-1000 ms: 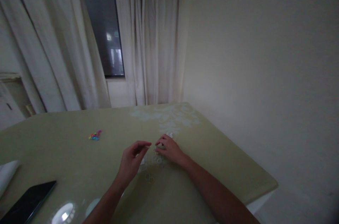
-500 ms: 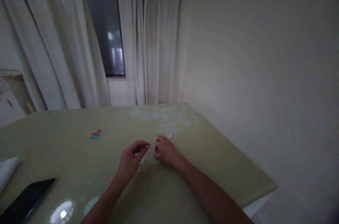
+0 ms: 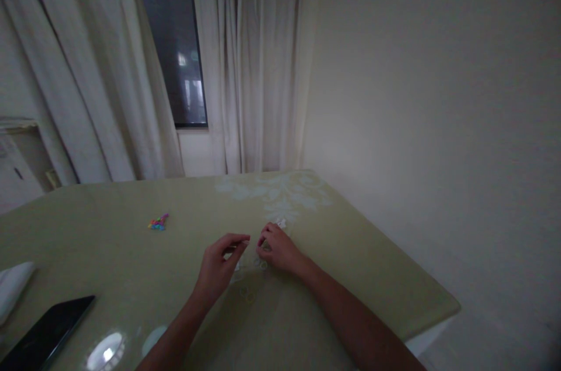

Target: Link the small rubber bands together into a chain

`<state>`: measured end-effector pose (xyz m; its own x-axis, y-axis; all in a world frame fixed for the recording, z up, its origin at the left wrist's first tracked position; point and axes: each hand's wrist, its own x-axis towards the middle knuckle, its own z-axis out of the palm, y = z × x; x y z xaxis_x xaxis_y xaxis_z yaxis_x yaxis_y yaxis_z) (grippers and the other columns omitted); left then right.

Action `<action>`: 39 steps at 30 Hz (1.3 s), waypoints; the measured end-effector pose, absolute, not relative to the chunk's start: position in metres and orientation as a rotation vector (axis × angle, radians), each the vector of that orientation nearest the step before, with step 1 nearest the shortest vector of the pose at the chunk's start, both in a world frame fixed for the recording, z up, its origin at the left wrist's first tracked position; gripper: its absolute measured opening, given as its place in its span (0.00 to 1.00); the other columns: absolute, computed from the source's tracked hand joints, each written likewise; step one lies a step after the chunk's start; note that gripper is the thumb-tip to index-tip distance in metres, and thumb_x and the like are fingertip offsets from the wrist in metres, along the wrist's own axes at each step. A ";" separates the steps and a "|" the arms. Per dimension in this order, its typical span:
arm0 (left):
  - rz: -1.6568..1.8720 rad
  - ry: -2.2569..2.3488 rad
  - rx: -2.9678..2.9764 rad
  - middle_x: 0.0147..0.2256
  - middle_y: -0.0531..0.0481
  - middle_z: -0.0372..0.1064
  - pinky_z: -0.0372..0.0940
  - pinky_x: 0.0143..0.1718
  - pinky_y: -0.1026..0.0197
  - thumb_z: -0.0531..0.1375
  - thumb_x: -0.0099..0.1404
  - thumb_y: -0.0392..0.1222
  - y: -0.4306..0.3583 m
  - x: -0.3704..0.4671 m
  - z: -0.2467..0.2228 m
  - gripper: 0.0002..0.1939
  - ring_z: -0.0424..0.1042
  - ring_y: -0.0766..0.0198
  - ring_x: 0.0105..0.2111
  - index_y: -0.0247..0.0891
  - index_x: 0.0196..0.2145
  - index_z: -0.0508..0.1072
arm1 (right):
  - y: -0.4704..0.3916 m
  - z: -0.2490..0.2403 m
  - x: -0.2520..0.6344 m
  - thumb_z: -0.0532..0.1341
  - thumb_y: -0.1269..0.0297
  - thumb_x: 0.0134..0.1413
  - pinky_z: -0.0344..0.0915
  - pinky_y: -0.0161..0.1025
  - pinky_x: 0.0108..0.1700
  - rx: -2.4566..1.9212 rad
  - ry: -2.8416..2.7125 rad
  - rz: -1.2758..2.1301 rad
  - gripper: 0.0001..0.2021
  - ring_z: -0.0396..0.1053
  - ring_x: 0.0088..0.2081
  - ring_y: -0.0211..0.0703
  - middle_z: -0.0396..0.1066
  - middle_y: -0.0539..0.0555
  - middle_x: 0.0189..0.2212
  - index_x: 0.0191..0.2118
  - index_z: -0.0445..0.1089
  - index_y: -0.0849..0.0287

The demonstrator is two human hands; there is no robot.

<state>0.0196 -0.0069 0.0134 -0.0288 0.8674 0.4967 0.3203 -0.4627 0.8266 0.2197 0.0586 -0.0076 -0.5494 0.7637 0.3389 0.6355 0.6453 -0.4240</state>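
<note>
My left hand [image 3: 220, 261] is closed in a pinch above the table, with a tiny pale piece at its fingertips that is too small to name. Facing it across a narrow gap, my right hand [image 3: 277, 247] has its fingers curled in toward the thumb; whatever lies between them is hidden. Small clear rings [image 3: 260, 264] lie just below the right fingertips, and a thin yellowish ring [image 3: 250, 297] is closer to me. Behind the right hand sits a little heap of white pieces [image 3: 281, 222]. Something white [image 3: 237, 266] shows partly beside the left hand.
Several small colourful pieces [image 3: 158, 222] lie in a pile on the green-covered table [image 3: 109, 254]. At the left are a black tablet-like device [image 3: 48, 330] and a white object [image 3: 15, 286]. A bright round object [image 3: 105, 352] is near the front. A wall bounds the right side.
My right hand has lifted and turned slightly, and its fingers have loosened a little. More of the clear rings beneath it show now. The left hand keeps its pinch almost in place.
</note>
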 end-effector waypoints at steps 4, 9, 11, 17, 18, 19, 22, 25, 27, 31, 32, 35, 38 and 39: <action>1.515 1.249 1.771 0.36 0.48 0.82 0.75 0.38 0.60 0.64 0.65 0.48 -0.007 0.019 0.014 0.09 0.80 0.58 0.34 0.44 0.38 0.83 | 0.059 -0.016 0.216 0.65 0.70 0.60 0.63 0.42 0.50 -1.121 -2.496 0.176 0.02 0.65 0.46 0.48 0.69 0.59 0.42 0.36 0.74 0.62; 1.480 1.264 1.770 0.36 0.48 0.84 0.75 0.39 0.59 0.65 0.63 0.48 -0.007 0.018 0.013 0.10 0.81 0.57 0.35 0.44 0.37 0.84 | 0.061 -0.019 0.216 0.61 0.73 0.60 0.62 0.46 0.51 -1.071 -2.469 0.158 0.02 0.63 0.46 0.50 0.68 0.60 0.40 0.36 0.70 0.62; 1.460 1.276 1.764 0.37 0.49 0.84 0.76 0.40 0.59 0.65 0.62 0.48 -0.007 0.017 0.013 0.10 0.82 0.56 0.36 0.45 0.39 0.85 | 0.062 -0.014 0.218 0.59 0.71 0.63 0.62 0.43 0.49 -0.969 -2.331 0.383 0.03 0.63 0.43 0.46 0.66 0.56 0.39 0.36 0.67 0.60; 1.499 1.251 1.838 0.38 0.51 0.84 0.76 0.41 0.60 0.64 0.64 0.45 -0.009 0.018 0.014 0.11 0.83 0.57 0.37 0.47 0.42 0.85 | 0.055 0.007 0.218 0.57 0.47 0.68 0.58 0.36 0.37 -0.699 -1.955 0.996 0.18 0.60 0.36 0.40 0.61 0.49 0.34 0.36 0.66 0.58; 1.519 1.235 1.852 0.38 0.51 0.84 0.76 0.41 0.60 0.64 0.64 0.45 -0.009 0.019 0.014 0.10 0.83 0.58 0.37 0.47 0.42 0.85 | 0.052 0.010 0.217 0.58 0.44 0.66 0.57 0.36 0.37 -0.687 -1.928 1.051 0.20 0.60 0.35 0.40 0.60 0.49 0.34 0.36 0.66 0.58; 1.538 1.217 1.868 0.39 0.51 0.84 0.76 0.42 0.60 0.64 0.64 0.44 -0.009 0.019 0.014 0.10 0.83 0.58 0.38 0.47 0.41 0.85 | 0.050 0.012 0.216 0.58 0.42 0.65 0.56 0.36 0.36 -0.682 -1.907 1.106 0.21 0.59 0.34 0.39 0.60 0.48 0.33 0.36 0.66 0.58; 1.589 1.164 1.915 0.41 0.51 0.84 0.76 0.45 0.60 0.64 0.65 0.42 -0.009 0.019 0.015 0.09 0.82 0.59 0.40 0.47 0.41 0.85 | 0.043 0.014 0.212 0.60 0.39 0.63 0.54 0.36 0.35 -0.656 -1.844 1.267 0.23 0.57 0.31 0.38 0.60 0.47 0.30 0.37 0.67 0.58; 1.588 1.151 1.946 0.41 0.50 0.83 0.75 0.44 0.61 0.64 0.66 0.42 -0.009 0.020 0.015 0.08 0.81 0.59 0.40 0.47 0.40 0.85 | 0.039 0.014 0.211 0.63 0.40 0.61 0.54 0.36 0.35 -0.599 -1.800 1.399 0.23 0.57 0.31 0.37 0.60 0.46 0.28 0.37 0.67 0.58; 1.572 1.172 1.943 0.39 0.50 0.83 0.75 0.40 0.62 0.64 0.66 0.44 -0.009 0.020 0.015 0.08 0.81 0.60 0.38 0.46 0.39 0.84 | 0.040 0.014 0.211 0.64 0.41 0.60 0.55 0.35 0.34 -0.583 -1.787 1.442 0.22 0.58 0.30 0.37 0.61 0.46 0.28 0.37 0.69 0.59; 1.538 1.266 1.863 0.34 0.51 0.82 0.74 0.36 0.63 0.64 0.67 0.48 -0.010 0.021 0.015 0.08 0.80 0.62 0.32 0.43 0.39 0.82 | 0.053 0.015 0.219 0.61 0.46 0.64 0.56 0.35 0.32 -0.749 -1.805 1.276 0.19 0.60 0.29 0.37 0.64 0.48 0.27 0.39 0.73 0.60; 1.529 1.283 1.842 0.33 0.51 0.82 0.74 0.36 0.63 0.64 0.67 0.49 -0.010 0.020 0.015 0.09 0.80 0.62 0.32 0.43 0.39 0.81 | 0.057 0.015 0.222 0.61 0.49 0.65 0.57 0.35 0.33 -0.833 -1.833 1.169 0.17 0.61 0.29 0.37 0.65 0.48 0.28 0.39 0.74 0.60; 1.524 1.292 1.812 0.33 0.51 0.81 0.74 0.36 0.62 0.64 0.67 0.51 -0.009 0.020 0.014 0.11 0.80 0.61 0.32 0.42 0.38 0.80 | 0.067 0.012 0.234 0.68 0.59 0.59 0.58 0.35 0.35 -1.076 -2.023 0.793 0.09 0.64 0.31 0.37 0.70 0.51 0.32 0.36 0.75 0.60; 1.542 1.287 1.800 0.33 0.50 0.81 0.73 0.37 0.62 0.64 0.67 0.51 -0.009 0.019 0.013 0.11 0.79 0.61 0.33 0.42 0.37 0.79 | 0.069 0.004 0.241 0.72 0.62 0.53 0.57 0.34 0.35 -1.229 -2.220 0.609 0.09 0.65 0.32 0.38 0.71 0.51 0.32 0.35 0.76 0.61; 1.544 1.291 1.795 0.33 0.50 0.81 0.73 0.38 0.62 0.64 0.67 0.51 -0.008 0.019 0.012 0.11 0.79 0.61 0.33 0.42 0.37 0.79 | 0.069 0.000 0.242 0.72 0.62 0.53 0.57 0.34 0.35 -1.256 -2.262 0.595 0.09 0.66 0.32 0.38 0.72 0.51 0.31 0.36 0.76 0.61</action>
